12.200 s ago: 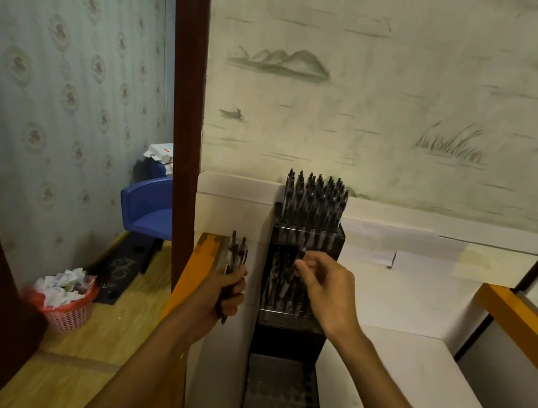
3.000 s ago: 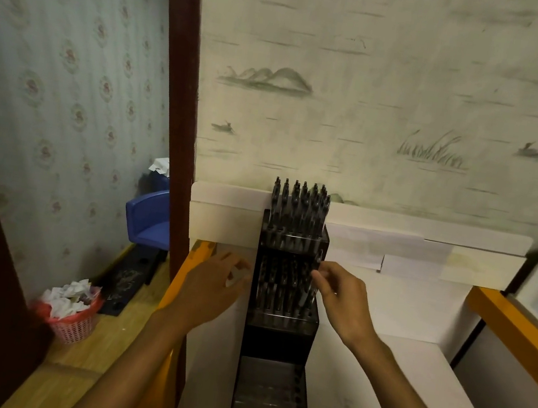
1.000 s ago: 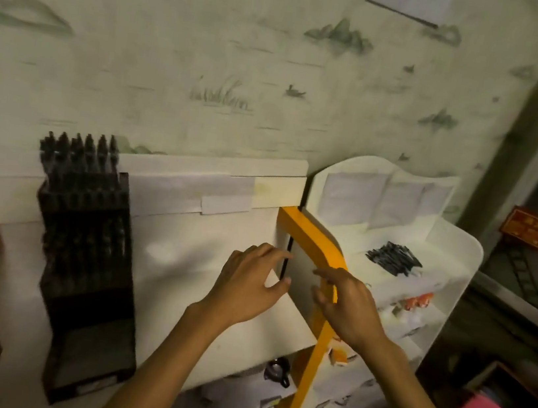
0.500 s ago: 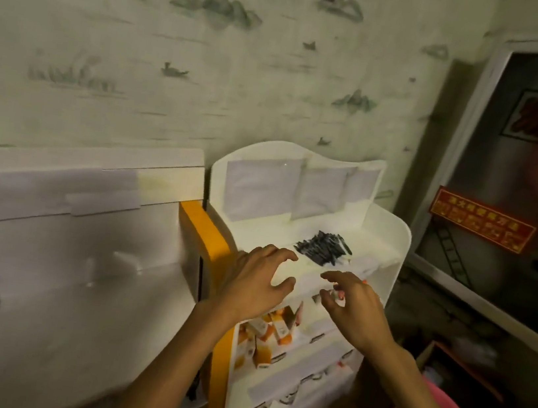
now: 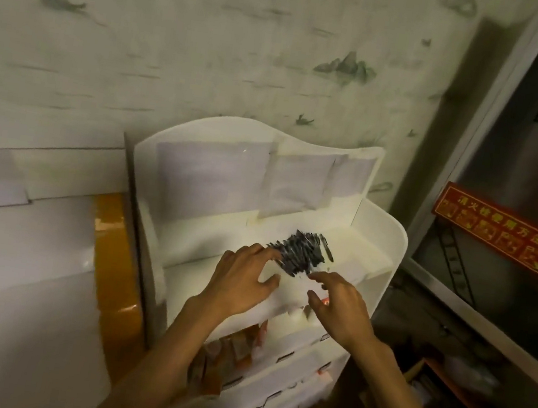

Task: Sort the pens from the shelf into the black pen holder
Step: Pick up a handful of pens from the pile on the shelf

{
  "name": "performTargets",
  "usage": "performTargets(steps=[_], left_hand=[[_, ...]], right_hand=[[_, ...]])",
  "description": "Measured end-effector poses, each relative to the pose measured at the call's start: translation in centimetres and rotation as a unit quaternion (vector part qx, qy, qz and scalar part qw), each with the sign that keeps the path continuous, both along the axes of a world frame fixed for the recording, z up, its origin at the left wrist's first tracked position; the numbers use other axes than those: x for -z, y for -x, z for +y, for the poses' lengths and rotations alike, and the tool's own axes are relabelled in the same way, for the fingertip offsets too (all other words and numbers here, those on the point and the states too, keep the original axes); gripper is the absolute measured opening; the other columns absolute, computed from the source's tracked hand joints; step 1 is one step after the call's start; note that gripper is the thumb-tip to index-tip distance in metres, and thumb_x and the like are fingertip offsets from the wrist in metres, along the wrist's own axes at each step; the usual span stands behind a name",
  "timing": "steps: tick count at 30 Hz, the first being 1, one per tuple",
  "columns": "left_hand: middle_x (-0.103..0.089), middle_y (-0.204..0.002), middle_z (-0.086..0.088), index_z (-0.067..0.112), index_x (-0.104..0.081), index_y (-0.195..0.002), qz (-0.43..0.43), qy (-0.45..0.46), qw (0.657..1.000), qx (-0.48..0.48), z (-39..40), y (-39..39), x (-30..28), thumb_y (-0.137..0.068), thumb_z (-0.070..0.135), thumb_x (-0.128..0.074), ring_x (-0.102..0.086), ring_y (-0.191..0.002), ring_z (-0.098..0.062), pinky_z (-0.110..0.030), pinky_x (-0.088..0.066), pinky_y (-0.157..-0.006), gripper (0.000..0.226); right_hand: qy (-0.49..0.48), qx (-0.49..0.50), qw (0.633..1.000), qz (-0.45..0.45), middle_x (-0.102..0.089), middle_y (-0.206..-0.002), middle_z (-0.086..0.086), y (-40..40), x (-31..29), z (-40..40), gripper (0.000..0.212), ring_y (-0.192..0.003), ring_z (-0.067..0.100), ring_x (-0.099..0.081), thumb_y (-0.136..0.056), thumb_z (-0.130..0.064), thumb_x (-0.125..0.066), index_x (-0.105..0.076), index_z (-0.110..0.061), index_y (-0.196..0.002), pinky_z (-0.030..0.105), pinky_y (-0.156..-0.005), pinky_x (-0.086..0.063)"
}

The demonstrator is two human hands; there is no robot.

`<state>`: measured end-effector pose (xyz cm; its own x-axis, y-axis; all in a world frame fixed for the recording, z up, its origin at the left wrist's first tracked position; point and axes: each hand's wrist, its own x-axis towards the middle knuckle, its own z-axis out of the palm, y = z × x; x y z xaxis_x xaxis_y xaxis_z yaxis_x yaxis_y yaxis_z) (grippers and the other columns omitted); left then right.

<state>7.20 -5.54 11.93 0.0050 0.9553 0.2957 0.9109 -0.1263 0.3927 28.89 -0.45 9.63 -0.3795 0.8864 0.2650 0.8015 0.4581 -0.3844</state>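
From the head view, a red sign (image 5: 499, 228) at right carried yellow characters too blurred to read. The pens (image 5: 302, 252) lay heaped on the white shelf (image 5: 374, 253)'s top tier. The left hand (image 5: 242, 286) reached palm-down, its fingertips at the heap's near edge; its grip was spread, holding nothing. The right hand (image 5: 339, 309) hovered just below the heap, its grip loosely open and empty.

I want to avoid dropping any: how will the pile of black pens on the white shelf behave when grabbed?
The pens lie loose and crisscrossed, so a handful would probably splay and some slip out. They look thin and round, likely to roll on the smooth shelf. Probably stiff and light.
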Motion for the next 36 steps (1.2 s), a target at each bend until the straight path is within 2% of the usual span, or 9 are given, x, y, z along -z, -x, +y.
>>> performTargets(steps=[4,9,14,18,21,25,30,36], left_hand=[[-0.06,-0.127,0.011,0.038,-0.051,-0.131,-0.018,0.019,0.999,-0.024,5.2,0.1,1.5,-0.092,0.051,-0.049,-0.058,-0.111,-0.014,-0.036,-0.04,-0.093,0.041],[-0.064,-0.118,0.01,0.037,-0.058,-0.122,-0.057,0.061,0.993,-0.088,9.5,0.8,3.4,-0.09,0.05,-0.055,-0.059,-0.109,-0.015,-0.037,-0.048,-0.093,0.034],[-0.062,-0.117,0.007,0.035,-0.058,-0.12,-0.064,0.121,0.98,-0.146,12.8,2.1,5.2,-0.089,0.052,-0.056,-0.056,-0.11,-0.017,-0.039,-0.044,-0.099,0.035],[-0.06,-0.115,0.008,0.036,-0.056,-0.12,-0.078,0.136,0.974,-0.166,15.4,1.5,6.8,-0.089,0.055,-0.054,-0.055,-0.107,-0.016,-0.035,-0.041,-0.093,0.036],[-0.058,-0.111,0.006,0.033,-0.057,-0.116,-0.094,0.151,0.965,-0.19,17.2,0.4,8.1,-0.089,0.056,-0.055,-0.055,-0.106,-0.017,-0.036,-0.044,-0.092,0.035],[-0.058,-0.116,-0.001,0.027,-0.059,-0.113,-0.092,0.203,0.94,-0.259,19.7,-1.7,10.0,-0.088,0.06,-0.052,-0.053,-0.109,-0.021,-0.039,-0.042,-0.092,0.042],[-0.056,-0.13,-0.005,0.019,-0.056,-0.128,-0.102,0.255,0.899,-0.341,23.0,-4.1,12.7,-0.092,0.065,-0.043,-0.051,-0.119,-0.025,-0.038,-0.04,-0.097,0.06],[-0.049,-0.141,-0.012,0.01,-0.046,-0.14,-0.149,0.287,0.854,-0.408,26.5,-6.4,15.0,-0.089,0.075,-0.034,-0.048,-0.126,-0.03,-0.042,-0.039,-0.105,0.084]], right_hand=[[-0.002,-0.017,1.0,-0.009,-0.063,-0.126,-0.002,-0.5,0.6,6.3,0.035,-0.108,0.017,-0.061,-0.093,-0.033,-0.061,-0.06,-0.027,-0.128,0.03,-0.085,-0.049],[0.023,-0.048,0.999,-0.005,-0.061,-0.127,-0.004,-1.1,2.1,12.3,0.034,-0.111,0.017,-0.059,-0.094,-0.03,-0.06,-0.06,-0.026,-0.128,0.029,-0.087,-0.048],[0.02,-0.048,0.998,-0.027,-0.06,-0.125,0.004,-2.0,2.9,18.1,0.039,-0.113,0.024,-0.056,-0.093,-0.029,-0.063,-0.06,-0.02,-0.13,0.033,-0.089,-0.048],[0.021,-0.059,0.997,-0.051,-0.059,-0.121,0.007,-2.3,3.1,23.1,0.041,-0.112,0.027,-0.055,-0.092,-0.028,-0.063,-0.059,-0.018,-0.132,0.037,-0.091,-0.048],[0.033,-0.09,0.995,-0.031,-0.058,-0.128,0.01,-1.7,3.6,26.0,0.04,-0.116,0.029,-0.054,-0.092,-0.023,-0.064,-0.059,-0.016,-0.131,0.038,-0.096,-0.047],[0.068,-0.134,0.989,0.008,-0.057,-0.132,0.011,-1.1,4.7,29.1,0.041,-0.12,0.028,-0.053,-0.092,-0.019,-0.065,-0.058,-0.014,-0.132,0.038,-0.101,-0.046],[0.088,-0.178,0.979,0.034,-0.059,-0.128,0.011,-1.7,6.2,33.5,0.039,-0.116,0.028,-0.056,-0.09,-0.017,-0.068,-0.063,-0.012,-0.128,0.04,-0.099,-0.048],[0.099,-0.208,0.972,0.036,-0.056,-0.124,0.006,-2.4,7.8,37.4,0.037,-0.113,0.023,-0.054,-0.092,-0.024,-0.066,-0.061,-0.016,-0.128,0.028,-0.094,-0.043]])
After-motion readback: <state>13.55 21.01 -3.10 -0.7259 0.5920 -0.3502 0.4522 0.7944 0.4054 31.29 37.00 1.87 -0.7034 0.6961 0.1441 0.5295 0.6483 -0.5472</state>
